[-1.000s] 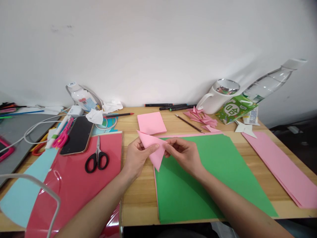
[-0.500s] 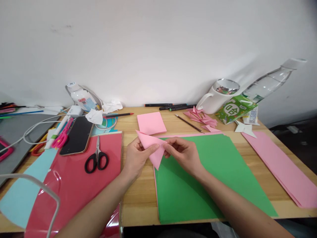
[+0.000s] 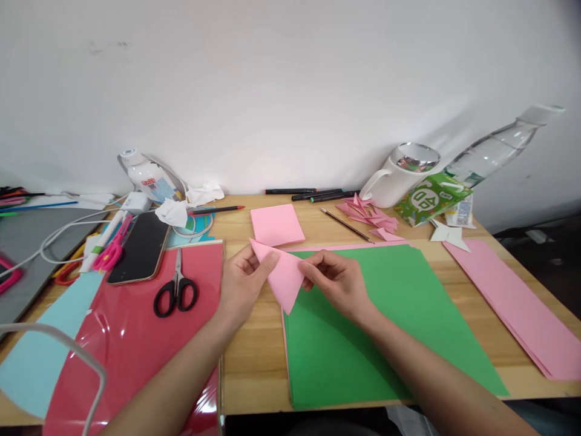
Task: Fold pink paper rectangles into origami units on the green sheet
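Observation:
A pink sheet of paper folded into a triangle is held up between both hands, one point facing down. My left hand pinches its left side, thumb on the front face. At its right corner, my right hand grips the edge between thumb and fingers. Just behind lies a stack of pink square papers. Below and to the right is a stack of large green sheets, with my right forearm across it. Folded pink paper pieces lie in a small heap further back.
Black-handled scissors and a phone rest on a red plastic-covered folder at left. A white mug, a green packet and a leaning clear bottle stand back right. Pink strips lie at right.
My left thumb has slid up and left along the triangle, showing more of its front face. My right hand stays almost in place at the right corner.

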`<state>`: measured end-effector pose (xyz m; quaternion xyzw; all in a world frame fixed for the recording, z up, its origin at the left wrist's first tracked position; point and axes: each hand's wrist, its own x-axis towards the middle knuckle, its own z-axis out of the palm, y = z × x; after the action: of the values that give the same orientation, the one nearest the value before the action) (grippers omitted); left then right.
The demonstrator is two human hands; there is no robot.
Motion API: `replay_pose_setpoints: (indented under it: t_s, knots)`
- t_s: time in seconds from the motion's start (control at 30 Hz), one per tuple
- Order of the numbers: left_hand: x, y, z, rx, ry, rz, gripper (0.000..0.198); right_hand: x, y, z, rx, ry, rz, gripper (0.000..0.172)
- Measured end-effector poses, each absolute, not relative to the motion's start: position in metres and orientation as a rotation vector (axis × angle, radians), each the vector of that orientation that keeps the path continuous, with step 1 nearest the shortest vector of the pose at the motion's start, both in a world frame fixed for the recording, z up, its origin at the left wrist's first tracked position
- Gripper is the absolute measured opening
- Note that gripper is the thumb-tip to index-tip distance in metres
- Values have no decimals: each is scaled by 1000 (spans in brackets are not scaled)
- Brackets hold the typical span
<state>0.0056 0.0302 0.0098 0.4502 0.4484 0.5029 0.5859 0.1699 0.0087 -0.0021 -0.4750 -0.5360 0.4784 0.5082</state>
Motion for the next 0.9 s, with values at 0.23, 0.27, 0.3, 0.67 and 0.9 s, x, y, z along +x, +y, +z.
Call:
replay_pose_setpoints:
  t_s: [0.23,0.27,0.3,0.67,0.9]
  knots:
    - [2,36,13,979,1005,1213,18,171,9,-2,-1146,-1299,1105,21]
    - [1,36,13,970,1002,1216,18,171,9,-1,-1150,-1303,1097,21]
    - [1,36,13,962,1001,1218,17,171,9,-1,-1154,-1306,1090,21]
    - [-1,38,15,936,951,1129,19,172,10,1,-1181,-1249,1090,25]
    - [5,30,11,897,923,634,39,173,15,0,-1198,-1099,1176,30]
